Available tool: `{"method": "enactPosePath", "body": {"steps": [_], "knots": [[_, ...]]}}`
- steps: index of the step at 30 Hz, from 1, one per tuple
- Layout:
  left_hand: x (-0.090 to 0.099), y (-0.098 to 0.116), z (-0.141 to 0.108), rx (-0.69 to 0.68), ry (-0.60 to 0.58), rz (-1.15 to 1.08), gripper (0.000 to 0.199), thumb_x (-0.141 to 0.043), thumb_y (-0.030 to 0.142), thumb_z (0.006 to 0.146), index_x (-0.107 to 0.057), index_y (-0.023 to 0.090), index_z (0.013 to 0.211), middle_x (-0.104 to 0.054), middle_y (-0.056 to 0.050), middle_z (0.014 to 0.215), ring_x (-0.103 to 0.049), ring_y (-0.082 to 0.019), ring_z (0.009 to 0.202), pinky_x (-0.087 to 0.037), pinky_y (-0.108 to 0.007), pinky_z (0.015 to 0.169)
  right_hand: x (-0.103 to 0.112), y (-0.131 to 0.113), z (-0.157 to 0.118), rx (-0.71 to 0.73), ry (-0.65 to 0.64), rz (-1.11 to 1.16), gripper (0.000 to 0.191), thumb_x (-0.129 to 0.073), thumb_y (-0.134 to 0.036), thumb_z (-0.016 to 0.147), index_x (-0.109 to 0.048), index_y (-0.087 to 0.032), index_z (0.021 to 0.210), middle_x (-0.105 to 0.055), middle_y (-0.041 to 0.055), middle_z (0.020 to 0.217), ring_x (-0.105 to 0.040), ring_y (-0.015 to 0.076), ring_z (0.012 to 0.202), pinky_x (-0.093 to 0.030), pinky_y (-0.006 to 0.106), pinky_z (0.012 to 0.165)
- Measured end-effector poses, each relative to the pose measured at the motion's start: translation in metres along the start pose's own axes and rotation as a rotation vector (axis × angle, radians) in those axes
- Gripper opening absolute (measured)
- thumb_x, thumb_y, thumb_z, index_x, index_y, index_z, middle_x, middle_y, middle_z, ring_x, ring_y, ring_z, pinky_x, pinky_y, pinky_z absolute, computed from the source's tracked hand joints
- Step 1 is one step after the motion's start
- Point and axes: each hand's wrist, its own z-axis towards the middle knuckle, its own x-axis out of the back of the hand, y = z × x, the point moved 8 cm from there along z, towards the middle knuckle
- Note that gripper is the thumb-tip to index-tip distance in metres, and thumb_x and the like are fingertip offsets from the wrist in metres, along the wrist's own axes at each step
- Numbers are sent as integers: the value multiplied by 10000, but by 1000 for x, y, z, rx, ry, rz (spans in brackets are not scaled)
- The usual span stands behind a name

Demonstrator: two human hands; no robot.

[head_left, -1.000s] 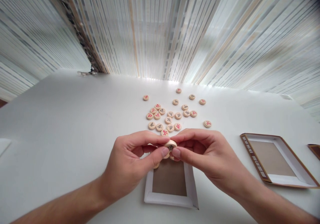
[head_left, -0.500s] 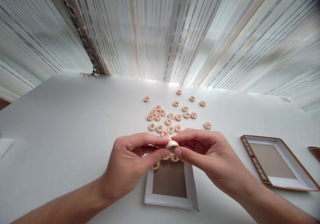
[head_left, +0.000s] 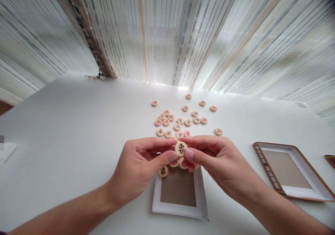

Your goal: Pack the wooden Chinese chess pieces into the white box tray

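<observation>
Pale striped curtain (head_left: 157, 32) behind a smooth white table (head_left: 78, 123)

Held up between both hands is a round, light wooden disc with a black character (head_left: 181, 149), its marked face turned toward the camera. The left hand (head_left: 140, 168) and right hand (head_left: 217, 160) pinch it from either side, thumbs and forefingers in a narrow grip. It is above the far end of a shallow white-rimmed tray with a brown base (head_left: 178, 193), where another black-marked wooden disc (head_left: 163, 171) sits at the left corner. Beyond the hands, pale discs with red or black characters (head_left: 178, 127) lie scattered. Well apart, to the right, rests a brown-edged shallow box part (head_left: 285, 168).
</observation>
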Motion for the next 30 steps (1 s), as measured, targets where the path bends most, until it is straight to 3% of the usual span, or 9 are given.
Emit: {"method": "enactPosePath", "body": {"steps": [7,13,17,23,30], "knots": [[2,-4,2,40,0,1,254,-954,215,810,-902,225,1059,-889,-45,871,-844,-160,767,-690,-180,760,-8,-1,0,-98,-59,81,227,-873,-332,943,-884,-207,1132,-837,68,841,-756,92,737,-607,134,693],[1,4,0,-55,14,108,175,-915,178,838,-906,220,1008,-890,-38,896,-844,-170,824,-679,-173,769,-8,3,1,-177,-15,171,239,-948,-363,850,-885,-148,935,-823,69,786,-778,102,680,-625,129,672],[2,9,-2,-100,18,205,91,-848,167,895,-900,196,965,-877,-40,859,-818,-158,767,-667,-176,707,-7,3,1,-164,21,129,303,-981,-404,794,-834,-145,846,-824,65,784,-790,126,641,-650,168,648],[-1,9,-1,-68,13,200,51,-844,198,895,-878,161,904,-853,-47,773,-809,-178,692,-681,-218,659,-10,6,-1,-129,14,51,413,-900,-511,869,-764,-127,797,-807,71,753,-797,152,617,-655,200,594],[-6,2,-4,-26,-56,139,160,-817,169,931,-887,187,1074,-872,-43,832,-827,-163,722,-688,-204,708,-12,7,-1,-105,-8,17,455,-836,-550,922,-742,-123,797,-797,78,739,-776,148,589,-638,203,545]]}}
